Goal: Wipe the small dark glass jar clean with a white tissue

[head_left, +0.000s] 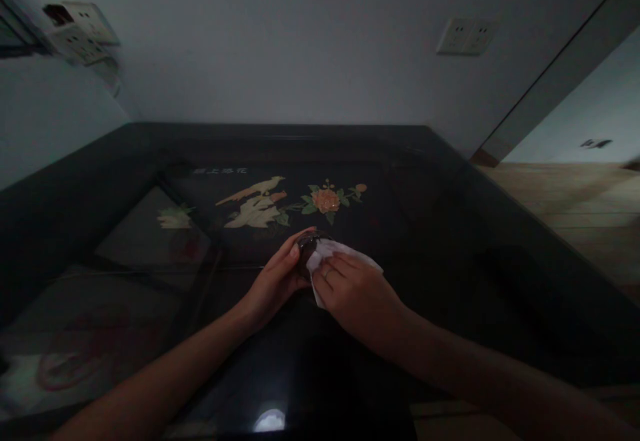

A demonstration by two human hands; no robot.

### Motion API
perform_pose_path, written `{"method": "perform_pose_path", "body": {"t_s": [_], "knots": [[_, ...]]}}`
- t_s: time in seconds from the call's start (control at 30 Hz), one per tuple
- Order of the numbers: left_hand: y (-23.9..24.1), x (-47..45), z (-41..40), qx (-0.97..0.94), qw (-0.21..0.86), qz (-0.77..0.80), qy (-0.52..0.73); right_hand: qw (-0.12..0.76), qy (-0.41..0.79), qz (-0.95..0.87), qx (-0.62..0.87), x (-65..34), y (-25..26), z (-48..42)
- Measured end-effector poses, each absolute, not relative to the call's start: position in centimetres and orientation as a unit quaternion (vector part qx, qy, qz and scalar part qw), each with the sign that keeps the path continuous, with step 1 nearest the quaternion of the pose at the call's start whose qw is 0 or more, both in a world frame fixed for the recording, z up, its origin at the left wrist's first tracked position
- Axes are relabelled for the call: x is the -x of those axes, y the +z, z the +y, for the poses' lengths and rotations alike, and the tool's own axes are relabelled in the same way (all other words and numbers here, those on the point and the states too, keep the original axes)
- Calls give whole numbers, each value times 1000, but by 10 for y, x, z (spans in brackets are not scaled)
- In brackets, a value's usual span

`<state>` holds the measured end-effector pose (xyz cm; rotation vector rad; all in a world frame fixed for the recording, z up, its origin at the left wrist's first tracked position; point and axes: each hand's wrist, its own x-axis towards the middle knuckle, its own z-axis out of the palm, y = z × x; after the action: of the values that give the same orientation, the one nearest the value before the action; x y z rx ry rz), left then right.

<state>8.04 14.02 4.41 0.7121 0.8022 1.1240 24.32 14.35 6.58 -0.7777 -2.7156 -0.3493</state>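
Note:
My left hand (280,274) is closed round the side of a small dark, round, shiny object (306,254), perhaps of glass; its exact kind is too dim to make out. In my right hand (353,288) is a white tissue (370,262), pinched under the fingers and pressed against the object's right side. The tissue and fingers hide much of that object. Both hands are close together above a glossy black table (430,254).
The tabletop carries a picture of a bird (257,189) and an orange flower (326,200). Behind it rises a pale wall (280,48) with a socket plate (465,36) on the right and sockets (85,34) at the left. Wooden floor (570,208) shows at right.

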Motion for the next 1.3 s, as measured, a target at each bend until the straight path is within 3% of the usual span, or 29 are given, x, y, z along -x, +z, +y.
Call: {"method": "perform_pose_path", "body": {"t_s": [0.17,0.3,0.47,0.67,0.83,0.93,1.13,1.3], "knots": [[49,-73,145,-320,714,350,515,130,-182,-932,287,-231,76,140],[50,-72,144,-325,694,352,538,109,-118,-931,327,-221,90,137],[53,-75,143,-307,689,352,554,127,72,-903,405,-218,105,141],[53,-76,145,-271,643,360,620,272,329,-837,343,-212,104,149],[43,-78,145,-345,594,334,646,354,589,-647,329,-200,108,146],[37,-79,143,-380,552,345,657,394,668,-536,333,-197,109,141],[32,-79,141,-438,480,327,686,422,671,-534,295,-204,107,142],[39,-78,142,-414,537,292,675,329,415,-780,333,-212,115,145]]}}
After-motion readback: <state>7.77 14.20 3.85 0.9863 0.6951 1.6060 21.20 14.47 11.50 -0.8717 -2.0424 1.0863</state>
